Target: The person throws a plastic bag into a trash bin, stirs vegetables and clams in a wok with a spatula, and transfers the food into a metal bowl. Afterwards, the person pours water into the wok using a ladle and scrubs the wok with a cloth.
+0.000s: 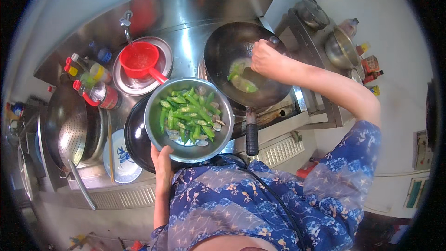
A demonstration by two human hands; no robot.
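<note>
My left hand (162,162) grips the near-left rim of a stainless steel bowl (181,152). Cut green okra (188,109) and opened clams (216,126) lie inside it. To the right is a dark wok (223,40) on the stove, its black-gripped handle (252,139) pointing toward me. A few okra pieces (249,85) sit in cloudy liquid at its bottom. Above the wok, my right hand (266,57) is closed around a utensil handle (274,41); I cannot tell which utensil, since its working end is unclear behind the hand and in the liquid.
Under the faucet (127,24), a red plastic dipper (141,50) rests in a metal basin (166,52). Bottles (102,96) crowd the left counter, beside a perforated strainer ladle (72,141) and a plate (127,172) with chopsticks (110,153). A lidded pot (312,14) stands right.
</note>
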